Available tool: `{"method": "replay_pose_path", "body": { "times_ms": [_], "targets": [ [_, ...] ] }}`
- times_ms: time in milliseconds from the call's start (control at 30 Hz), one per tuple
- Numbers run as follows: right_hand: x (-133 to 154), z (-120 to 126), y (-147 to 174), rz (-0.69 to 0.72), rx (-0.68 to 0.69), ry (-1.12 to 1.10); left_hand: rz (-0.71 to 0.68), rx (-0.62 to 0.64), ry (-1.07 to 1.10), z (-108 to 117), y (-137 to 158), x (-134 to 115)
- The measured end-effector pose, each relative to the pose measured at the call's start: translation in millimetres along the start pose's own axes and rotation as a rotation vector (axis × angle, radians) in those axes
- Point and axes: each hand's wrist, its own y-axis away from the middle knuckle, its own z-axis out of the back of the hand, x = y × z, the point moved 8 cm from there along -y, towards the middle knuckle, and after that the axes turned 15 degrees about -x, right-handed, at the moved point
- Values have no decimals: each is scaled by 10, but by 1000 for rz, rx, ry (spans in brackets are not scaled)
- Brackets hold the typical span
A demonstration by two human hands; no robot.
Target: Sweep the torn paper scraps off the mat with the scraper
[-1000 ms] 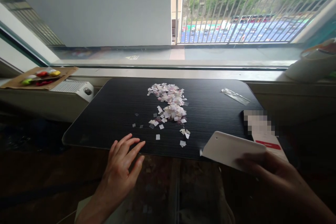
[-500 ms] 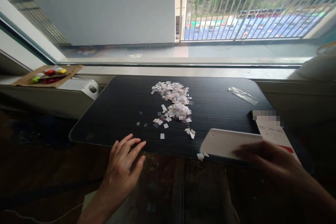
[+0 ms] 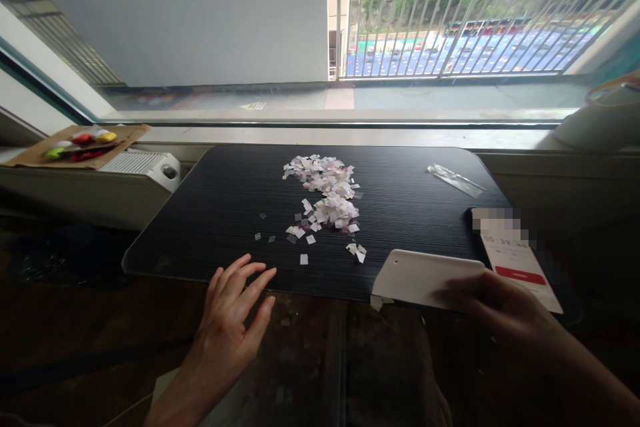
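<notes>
A white flat scraper (image 3: 417, 275) with a small hole in one corner is gripped at its right end by my right hand (image 3: 493, 300). Its lower edge is at the near edge of the black table (image 3: 200, 213), where a few paper bits (image 3: 379, 303) stick out below it. My left hand (image 3: 237, 307) holds nothing, fingers spread at the front edge. A heap of small white paper squares (image 3: 330, 177) lies mid-table, with loose squares (image 3: 304, 259) scattered nearer to me. Some bits look see-through.
A phone (image 3: 520, 273) showing a timer lies at the right. Behind it is a clear plastic wrapper (image 3: 455, 180). Cardboard (image 3: 30, 157) with colourful items rests on a white heater (image 3: 143, 167) at left. A window sill (image 3: 260, 136) runs along the back.
My right hand has brought the scraper slightly closer to the near edge, and the paper bits beneath it sit lower. My left hand has barely moved. The whole view has shifted slightly.
</notes>
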Motion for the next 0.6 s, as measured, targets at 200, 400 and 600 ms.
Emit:
{"method": "replay_pose_path", "body": {
  "times_ms": [200,400,600],
  "targets": [
    [-33,99,24,-15,-18,61,-26,3,-12,-16,9,-9],
    [22,-3,7,-42,-20,33,-25,2,-8,0,10,-12],
    [33,-12,28,3,3,65,10,-5,-11,22,41,34]
  ]
}}
